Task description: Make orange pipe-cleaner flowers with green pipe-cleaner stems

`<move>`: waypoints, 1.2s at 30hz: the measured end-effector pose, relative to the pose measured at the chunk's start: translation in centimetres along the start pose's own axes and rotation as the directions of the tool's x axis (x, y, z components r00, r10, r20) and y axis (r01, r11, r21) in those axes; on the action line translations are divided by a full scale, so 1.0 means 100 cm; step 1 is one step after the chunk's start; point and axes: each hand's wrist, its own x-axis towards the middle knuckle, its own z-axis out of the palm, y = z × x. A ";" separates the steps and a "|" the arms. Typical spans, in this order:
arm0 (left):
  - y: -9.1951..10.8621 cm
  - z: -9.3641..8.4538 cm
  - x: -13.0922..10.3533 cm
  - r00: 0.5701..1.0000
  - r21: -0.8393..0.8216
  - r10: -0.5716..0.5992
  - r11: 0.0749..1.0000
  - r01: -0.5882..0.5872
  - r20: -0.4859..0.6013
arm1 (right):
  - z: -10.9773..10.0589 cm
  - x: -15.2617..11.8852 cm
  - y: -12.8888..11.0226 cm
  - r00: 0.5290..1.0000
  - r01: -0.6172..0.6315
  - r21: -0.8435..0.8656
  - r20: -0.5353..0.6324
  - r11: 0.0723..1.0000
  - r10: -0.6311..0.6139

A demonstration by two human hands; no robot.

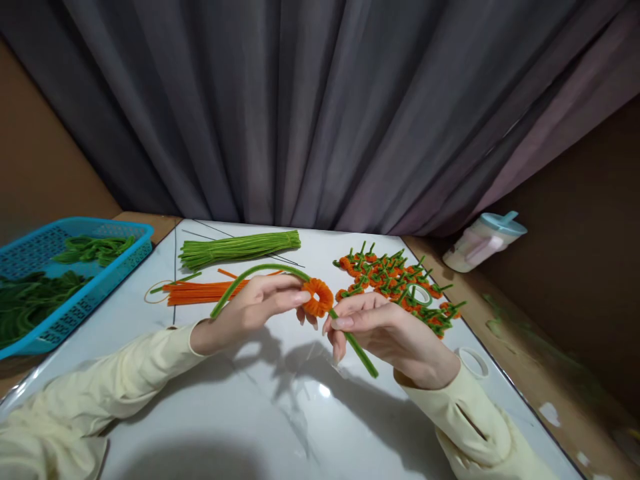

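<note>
Above the middle of the white table, my left hand (255, 303) pinches the left edge of an orange pipe-cleaner ring (319, 298), a ruffled round with a small hole at its centre. A long green pipe cleaner (250, 270) runs behind the ring. One end arches over my left hand, the other slants down to the right. My right hand (385, 330) grips that lower end between thumb and fingers, just right of the ring. Behind my right hand lie several finished-looking orange and green pieces (380, 270) with short upright stems.
Bundles of green pipe cleaners (240, 249) and orange pipe cleaners (200, 293) lie at the back left. A blue basket (143, 250) holds green pieces. White tape rolls (473, 363) lie at right; a lidded cup (484, 241) stands behind. Dark curtains (280, 113) hang at the back.
</note>
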 end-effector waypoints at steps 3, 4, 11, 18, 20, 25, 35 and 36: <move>0.005 0.005 -0.002 0.999 -0.061 -0.033 0.998 0.033 -0.002 | 0.002 0.000 0.000 1.000 -0.008 0.013 0.005 1.000 0.008; 0.006 0.006 -0.003 0.999 -0.075 -0.043 0.996 0.042 -0.012 | 0.003 -0.001 0.000 1.000 -0.013 0.015 0.007 1.000 0.013; 0.007 0.009 -0.006 0.998 -0.117 -0.061 0.991 0.057 -0.033 | 0.004 -0.001 0.000 0.999 -0.035 -0.029 0.022 0.999 0.036; 0.010 0.006 -0.008 0.998 0.072 0.000 0.997 0.004 -0.064 | 0.007 -0.005 -0.001 0.999 -0.045 -0.125 0.002 0.991 0.046; 0.012 0.006 -0.009 0.998 0.118 0.008 0.993 0.000 -0.069 | 0.010 -0.007 -0.002 0.999 -0.024 -0.240 -0.033 0.971 0.016; 0.017 0.007 -0.010 0.997 0.204 0.062 0.977 -0.053 -0.040 | 0.017 -0.006 -0.004 0.965 0.095 -0.693 -0.114 0.715 -0.238; 0.016 0.010 -0.012 0.991 0.256 0.129 0.958 -0.131 0.025 | 0.011 -0.007 0.002 0.901 0.160 -0.834 -0.094 0.528 -0.423; 0.015 0.010 -0.012 0.989 0.262 0.143 0.954 -0.147 0.031 | 0.011 -0.007 0.003 0.897 0.166 -0.841 -0.088 0.514 -0.434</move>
